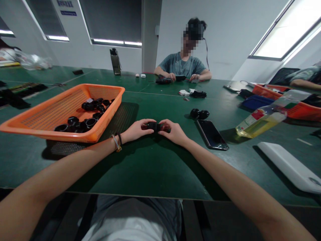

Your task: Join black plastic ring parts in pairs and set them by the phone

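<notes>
Between my two hands, just above the green table (155, 167), is a small black plastic part (153, 126). My left hand (138, 130) grips its left side with thumb and fingers. From the other side my right hand (173, 131) closes on it in the same way. The fingers cover much of the part, so its full shape is hidden. Beyond my right hand lie a pair of round black parts (199, 114), side by side and touching. To the left, an orange basket (110, 87) holds several black ring-shaped parts (90, 123).
Right of my hands are a phone (213, 134), a tilted bottle of yellow liquid (260, 122) and a white oblong device (288, 165). Across the table a person (184, 65) handles dark items near a power drill (163, 80). A dark bottle (115, 62) stands at the back.
</notes>
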Motion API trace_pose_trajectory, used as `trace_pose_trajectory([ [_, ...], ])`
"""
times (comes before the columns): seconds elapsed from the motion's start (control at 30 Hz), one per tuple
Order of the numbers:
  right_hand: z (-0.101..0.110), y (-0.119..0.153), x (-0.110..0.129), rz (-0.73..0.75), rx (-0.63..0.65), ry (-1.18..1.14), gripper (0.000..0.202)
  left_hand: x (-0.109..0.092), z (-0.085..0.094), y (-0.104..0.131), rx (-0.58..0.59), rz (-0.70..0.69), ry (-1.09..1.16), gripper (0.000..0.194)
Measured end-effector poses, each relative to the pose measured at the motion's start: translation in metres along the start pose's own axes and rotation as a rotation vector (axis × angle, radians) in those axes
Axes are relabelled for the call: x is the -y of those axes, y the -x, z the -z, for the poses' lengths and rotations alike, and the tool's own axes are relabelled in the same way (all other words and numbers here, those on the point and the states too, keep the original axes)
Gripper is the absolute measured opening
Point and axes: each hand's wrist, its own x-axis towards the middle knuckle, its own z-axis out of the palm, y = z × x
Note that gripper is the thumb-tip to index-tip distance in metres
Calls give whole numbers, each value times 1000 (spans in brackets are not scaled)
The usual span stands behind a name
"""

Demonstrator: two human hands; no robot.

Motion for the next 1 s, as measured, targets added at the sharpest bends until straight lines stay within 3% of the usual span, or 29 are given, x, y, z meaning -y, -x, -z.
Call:
trace_pose_trajectory([
  [1.0,1,0,5,-18,21,21,26,0,-1,0,-6,-2,-14,45],
])
